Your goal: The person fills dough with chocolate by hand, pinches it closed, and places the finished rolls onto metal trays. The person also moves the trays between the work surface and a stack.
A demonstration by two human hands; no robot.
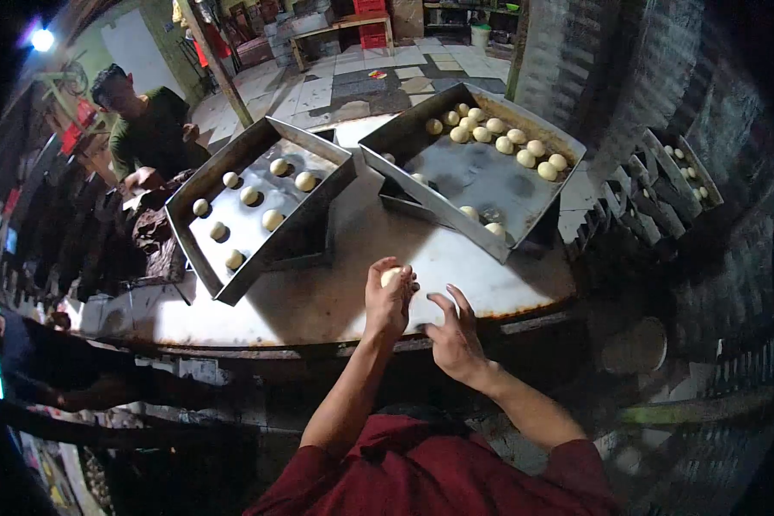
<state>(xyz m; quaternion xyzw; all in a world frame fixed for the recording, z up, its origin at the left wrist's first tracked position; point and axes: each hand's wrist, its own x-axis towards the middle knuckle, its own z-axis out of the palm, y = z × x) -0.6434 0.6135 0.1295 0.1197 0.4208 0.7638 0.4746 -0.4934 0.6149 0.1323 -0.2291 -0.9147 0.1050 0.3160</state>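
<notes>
A pale dough ball (390, 276) is in my left hand (388, 301), whose fingers curl round it above the near part of the table. Just to the right, my right hand (457, 341) has its fingers apart and bent, with nothing visible in them. Beyond my hands on the left, a metal tray (258, 273) holds several spaced dough balls (273, 220). The other metal tray (443, 212), at the right, has dough balls (516, 136) grouped along its far side and a few near its close edge. Both trays sit tilted on supports.
The pale table (353, 305) has a dark, rusty front edge. A co-worker (155, 129) in a dark green shirt is at the far left beside a dark crumpled cloth (157, 232). More trays with dough balls (688, 172) are stacked at the right. A wooden post (215, 64) rises behind.
</notes>
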